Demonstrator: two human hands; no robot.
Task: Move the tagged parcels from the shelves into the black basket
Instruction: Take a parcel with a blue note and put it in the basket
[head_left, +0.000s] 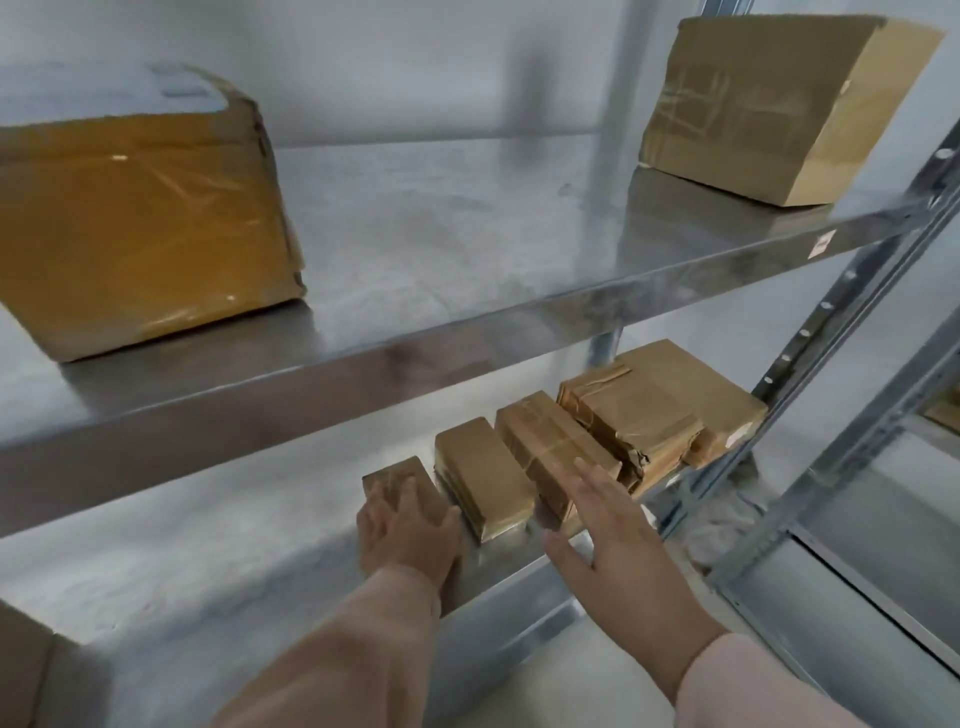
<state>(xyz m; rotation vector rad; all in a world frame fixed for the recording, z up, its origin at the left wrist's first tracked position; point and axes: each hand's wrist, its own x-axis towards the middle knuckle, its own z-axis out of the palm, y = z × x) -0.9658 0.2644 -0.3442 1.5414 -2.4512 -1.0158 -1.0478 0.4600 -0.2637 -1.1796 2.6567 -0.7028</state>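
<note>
Several small brown taped parcels lie in a row on the lower metal shelf (218, 566). My left hand (408, 530) lies over the smallest, leftmost parcel (395, 478), fingers curled round it. Next to it sits a flat parcel (485, 480), then a longer one (545, 441). My right hand (618, 525) hovers with straight spread fingers over the front end of that longer parcel, holding nothing. Two bigger wrapped parcels (639, 415) lie stacked further right. No tags can be made out, and the black basket is out of view.
The upper shelf (467, 234) bears a large taped box (140, 223) at the left and a cardboard box (779, 104) at the right. A perforated metal upright (831, 322) bounds the shelves on the right. Another box corner (26, 675) shows at bottom left.
</note>
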